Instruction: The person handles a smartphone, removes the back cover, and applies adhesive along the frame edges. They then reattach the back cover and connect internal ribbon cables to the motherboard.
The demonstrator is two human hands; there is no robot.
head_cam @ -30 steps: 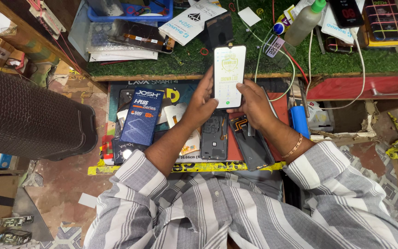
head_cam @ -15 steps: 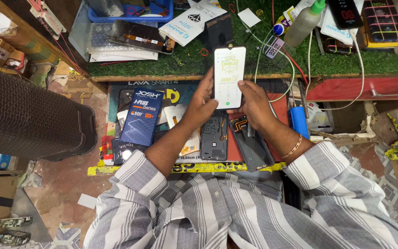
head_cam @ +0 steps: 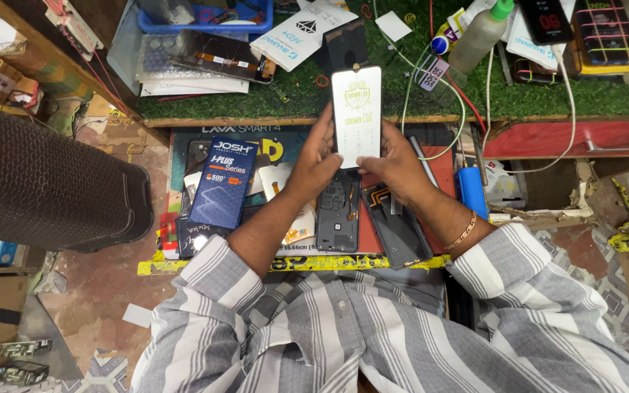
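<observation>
White screen protector sheet (head_cam: 357, 116): held upright, left hand (head_cam: 319, 161) and right hand (head_cam: 394, 166) both closed on its lower edges; opened phone body (head_cam: 338, 218) beneath, on the surface (head_cam: 431, 109).

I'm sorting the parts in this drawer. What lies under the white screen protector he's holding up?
Below the white screen protector, held by the left hand and right hand, lies an opened grey phone body. Its top end is hidden by the hands.
</observation>
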